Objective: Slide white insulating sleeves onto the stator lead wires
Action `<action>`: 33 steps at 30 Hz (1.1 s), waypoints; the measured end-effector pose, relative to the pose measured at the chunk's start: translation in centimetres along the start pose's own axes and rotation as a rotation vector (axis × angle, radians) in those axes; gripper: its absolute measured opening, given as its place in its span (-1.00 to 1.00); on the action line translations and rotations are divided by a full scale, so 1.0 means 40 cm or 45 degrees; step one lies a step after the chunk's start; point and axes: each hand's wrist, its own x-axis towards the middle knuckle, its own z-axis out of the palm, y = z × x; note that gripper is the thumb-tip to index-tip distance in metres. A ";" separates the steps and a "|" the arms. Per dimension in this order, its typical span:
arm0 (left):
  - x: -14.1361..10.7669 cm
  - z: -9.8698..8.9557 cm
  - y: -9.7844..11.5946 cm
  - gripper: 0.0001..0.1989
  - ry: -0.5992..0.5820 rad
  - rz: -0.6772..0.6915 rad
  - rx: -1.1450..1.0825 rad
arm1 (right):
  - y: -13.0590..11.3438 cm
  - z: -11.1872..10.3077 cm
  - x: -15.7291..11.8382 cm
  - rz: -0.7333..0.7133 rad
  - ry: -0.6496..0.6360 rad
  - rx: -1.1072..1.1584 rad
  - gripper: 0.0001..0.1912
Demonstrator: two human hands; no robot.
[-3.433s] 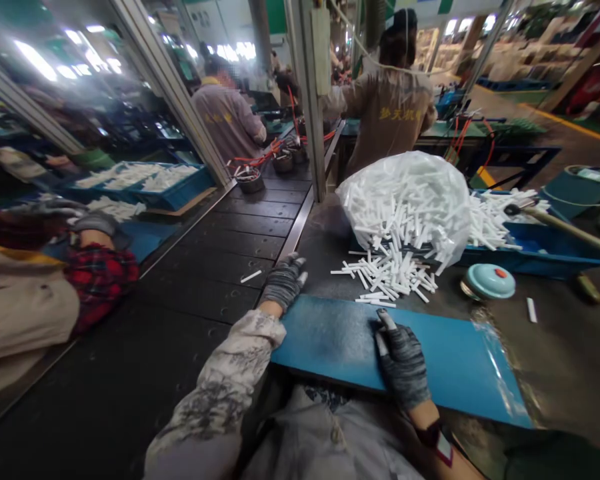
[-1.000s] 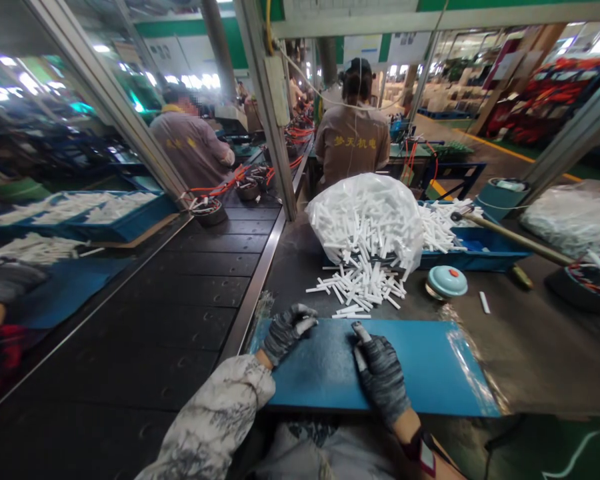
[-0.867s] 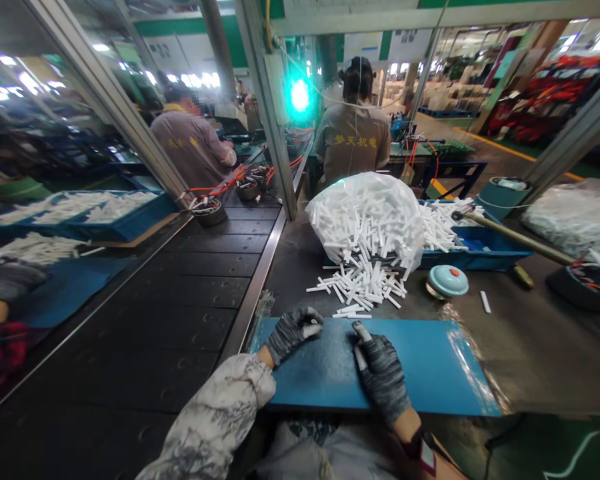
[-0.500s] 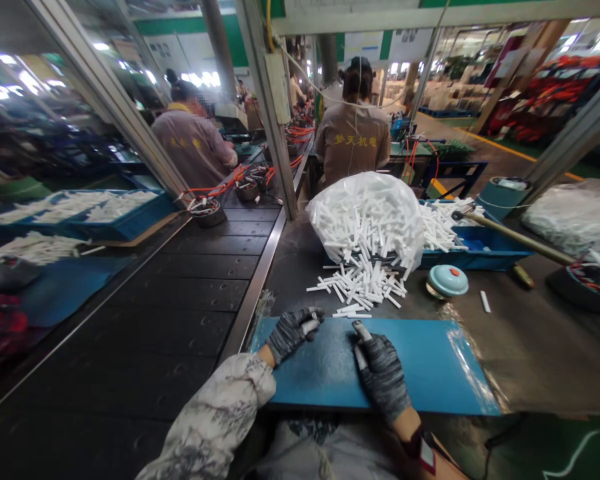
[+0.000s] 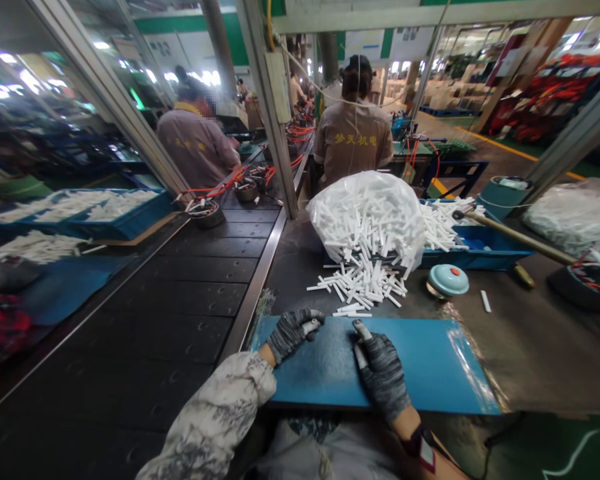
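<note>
- My two gloved hands rest on one blue mat [image 5: 430, 363] at the edge of the bench; neither hand grips anything.
- My left hand [image 5: 293, 331] lies loosely curled, fingers bent inward, knuckles on the mat's near-left corner, close to the conveyor belt [image 5: 180, 300].
- My right hand [image 5: 380, 370] lies flat and relaxed, palm down, fingers together and pointing away from me toward the loose white tubes [image 5: 363, 287].
- Those tubes, too many to count, lie in one scattered heap just beyond the mat's far edge, apart from both hands.
- Behind the heap sits one clear plastic bag [image 5: 367, 213], bulging with more white tubes and spilling them from its lower side.
- One blue tray [image 5: 480, 250] beside the bag holds a further pile of the same tubes.
- One round teal lid [image 5: 446, 280] with an orange dot sits right of the heap; a single stray tube [image 5: 486, 301] lies past it.
- Across the belt, blue trays [image 5: 115, 223] hold more white tubes.
- Two co-workers in brown jackets, one [image 5: 197, 143] and the other [image 5: 354, 140], stand with backs turned farther up the line.
</note>
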 end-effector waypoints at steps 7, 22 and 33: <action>-0.006 0.016 -0.012 -0.63 0.043 0.049 -0.047 | -0.001 -0.004 0.004 -0.020 0.008 0.005 -0.55; -0.007 0.010 -0.021 -0.68 0.125 0.370 0.317 | -0.002 -0.004 0.005 -0.009 0.027 0.020 -0.55; -0.012 -0.001 -0.025 -0.65 0.023 0.494 0.407 | 0.001 -0.002 -0.001 -0.001 -0.011 0.004 -0.55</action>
